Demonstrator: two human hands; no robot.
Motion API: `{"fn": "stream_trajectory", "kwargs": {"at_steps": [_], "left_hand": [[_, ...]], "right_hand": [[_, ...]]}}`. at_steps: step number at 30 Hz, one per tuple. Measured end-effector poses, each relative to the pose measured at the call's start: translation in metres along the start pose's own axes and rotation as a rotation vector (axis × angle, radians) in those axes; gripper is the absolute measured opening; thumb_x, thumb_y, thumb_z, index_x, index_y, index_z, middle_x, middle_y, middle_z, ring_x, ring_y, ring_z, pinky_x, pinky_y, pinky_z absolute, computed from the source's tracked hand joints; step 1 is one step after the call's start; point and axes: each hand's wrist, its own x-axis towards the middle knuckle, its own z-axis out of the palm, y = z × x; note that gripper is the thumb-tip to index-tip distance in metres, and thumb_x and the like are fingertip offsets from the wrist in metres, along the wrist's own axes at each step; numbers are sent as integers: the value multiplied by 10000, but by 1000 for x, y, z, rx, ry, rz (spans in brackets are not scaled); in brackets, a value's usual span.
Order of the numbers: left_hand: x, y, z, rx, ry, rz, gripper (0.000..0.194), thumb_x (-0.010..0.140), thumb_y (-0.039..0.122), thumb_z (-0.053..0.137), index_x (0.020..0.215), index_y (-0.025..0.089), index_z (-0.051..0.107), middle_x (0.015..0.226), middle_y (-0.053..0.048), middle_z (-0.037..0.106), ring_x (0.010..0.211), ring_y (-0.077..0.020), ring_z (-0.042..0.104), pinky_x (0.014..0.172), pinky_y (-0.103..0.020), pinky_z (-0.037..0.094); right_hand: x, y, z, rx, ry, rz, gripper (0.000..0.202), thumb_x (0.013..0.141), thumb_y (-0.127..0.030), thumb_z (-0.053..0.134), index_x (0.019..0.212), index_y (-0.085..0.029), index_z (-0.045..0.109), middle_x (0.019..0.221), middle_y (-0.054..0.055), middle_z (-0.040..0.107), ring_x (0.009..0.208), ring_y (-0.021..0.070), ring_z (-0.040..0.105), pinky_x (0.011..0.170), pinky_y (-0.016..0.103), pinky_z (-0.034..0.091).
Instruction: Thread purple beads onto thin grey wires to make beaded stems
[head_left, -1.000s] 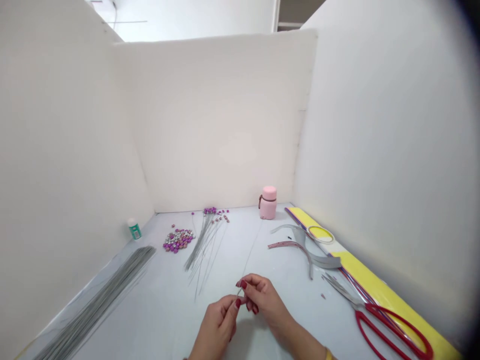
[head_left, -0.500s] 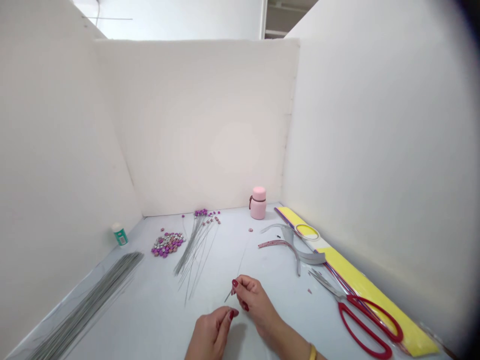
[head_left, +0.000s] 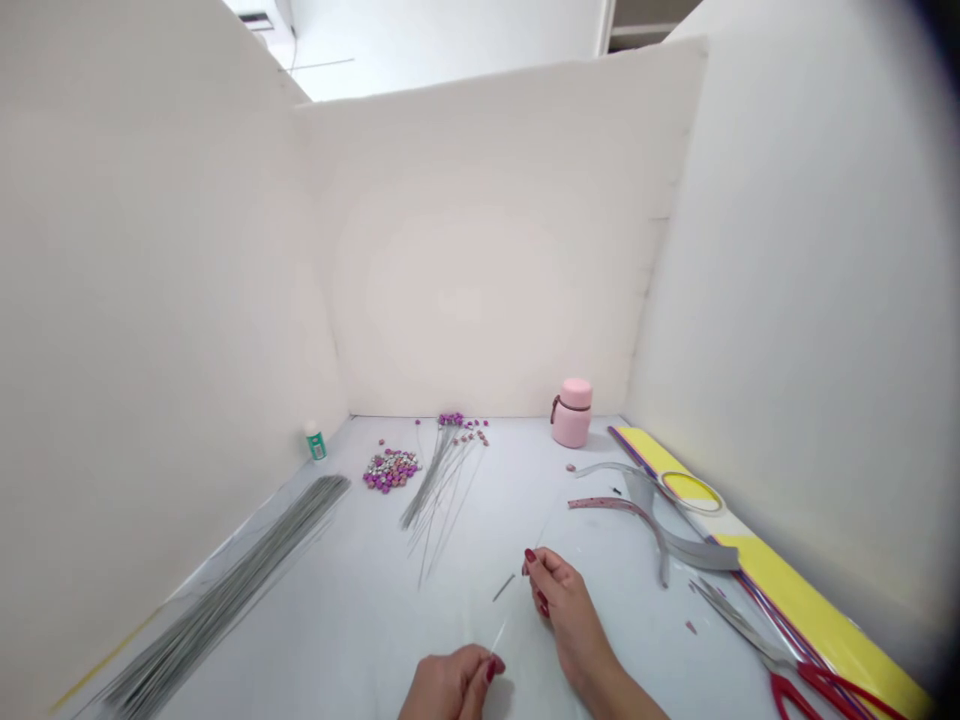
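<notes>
My left hand (head_left: 454, 685) is low in the middle of the view, thumb and finger pinched on a thin pale strip (head_left: 499, 635) that points up toward the right. To its right, my right hand (head_left: 566, 610) is pinched around a thin wire (head_left: 541, 532). This faint wire runs away from the fingertips toward a pink bead (head_left: 570, 467). Between the hands shows a short grey piece (head_left: 504, 587); I cannot tell whether it lies on the table. Red-handled scissors (head_left: 780, 655) lie at the right, their blades toward my right hand.
Grey wires (head_left: 247, 590) lie along the left wall, near a small green-labelled bottle (head_left: 316, 443). A bead pile (head_left: 390, 470) sits beside bead-tipped wires (head_left: 435, 475). A pink flask (head_left: 572, 415), curved grey strips (head_left: 697, 553), a tape roll (head_left: 726, 500) and yellow sheets (head_left: 810, 595) are rightward.
The view has swung left, shifting everything rightward. My hands have drawn apart, and the pale strip now shows at my left fingertips. The short grey piece is now clear of my right fingers.
</notes>
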Motion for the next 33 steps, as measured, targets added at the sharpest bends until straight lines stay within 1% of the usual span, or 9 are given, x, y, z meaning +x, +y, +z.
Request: {"fn": "stream_trajectory", "kwargs": {"at_steps": [6,12,15,19,23,25,28,30,33], "left_hand": [[-4,-1,-2,159,-78,114,379,843,303,276,790,210,640,554,-16,654,488,-144,583,504,-190,418],[-8,-9,9,435,-4,163,321,824,228,324,760,220,638,590,-39,685,546,-179,644,510,-199,435],[-9,-8,6,399,5,172,343,842,239,289,803,217,629,556,-34,670,511,-164,631,516,-196,439],[-6,-1,-5,175,27,166,367,869,279,230,920,203,586,433,13,600,398,-111,558,483,-159,427],[0,13,-7,132,34,173,332,866,263,254,934,192,571,474,11,592,419,-108,541,493,-167,416],[3,21,-4,174,12,199,314,859,240,272,908,202,580,540,-1,619,458,-113,557,502,-176,406],[14,33,-9,309,-6,188,261,829,260,352,802,214,607,617,-8,656,531,-125,588,519,-184,396],[32,36,-21,427,43,70,261,821,309,384,725,219,610,643,0,663,587,-124,598,556,-184,399],[77,27,-48,514,155,-72,411,886,339,220,810,188,595,738,-51,650,709,-155,597,650,-244,408]], "right_hand": [[2,-4,-1,85,-50,41,288,738,-438,552,664,-176,458,559,-34,531,394,55,387,394,186,214],[0,0,2,133,-26,52,286,711,-413,592,641,-175,450,513,-46,530,373,33,354,390,166,233],[0,-1,1,126,-22,48,288,728,-416,578,637,-175,448,529,-44,542,379,31,370,399,165,255],[0,-8,-3,102,-87,60,270,763,-430,541,697,-176,479,618,-22,588,420,43,450,414,170,282],[-2,-12,0,74,-202,91,264,773,-427,531,880,-186,524,704,2,617,459,62,497,427,180,301],[-4,-10,3,52,-251,108,265,742,-404,578,858,-169,543,697,11,620,436,57,480,416,183,294],[-4,-5,6,24,-273,118,255,722,-399,595,724,-151,536,635,1,607,381,36,417,396,183,275],[-4,-2,5,11,-256,117,259,744,-409,562,699,-158,513,615,-14,594,378,30,400,399,178,272],[-5,-1,5,-17,-234,131,250,758,-409,536,707,-167,499,596,-28,581,375,28,395,396,173,259]]}}
